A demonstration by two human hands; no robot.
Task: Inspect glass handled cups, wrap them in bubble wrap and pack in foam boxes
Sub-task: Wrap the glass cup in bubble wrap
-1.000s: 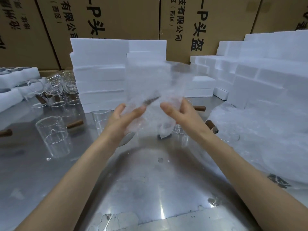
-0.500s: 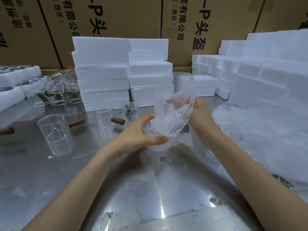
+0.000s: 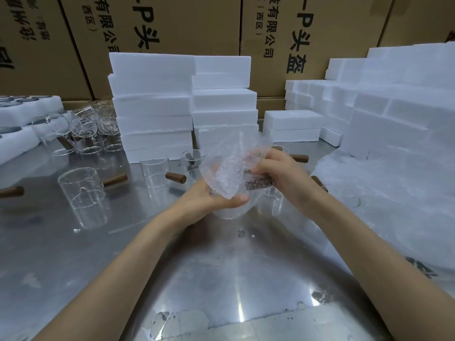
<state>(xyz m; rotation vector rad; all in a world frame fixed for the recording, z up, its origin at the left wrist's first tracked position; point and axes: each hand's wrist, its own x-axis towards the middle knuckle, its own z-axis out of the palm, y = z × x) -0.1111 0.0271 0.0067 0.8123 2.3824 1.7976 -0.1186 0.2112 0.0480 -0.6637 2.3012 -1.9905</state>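
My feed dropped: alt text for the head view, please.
Both hands, left hand and right hand, hold a cup in bubble wrap above the steel table. Bare glass cups stand left; foam boxes stack behind.

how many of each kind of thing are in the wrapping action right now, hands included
hands: 2, left hand and right hand
bubble wrap sheet: 1
cup inside it: 1
total: 4

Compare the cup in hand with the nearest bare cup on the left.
The held cup is covered in bubble wrap, lifted off the table between left hand and right hand. The bare cup stands upright, unwrapped and untouched on the metal table. Both have a brown handle.
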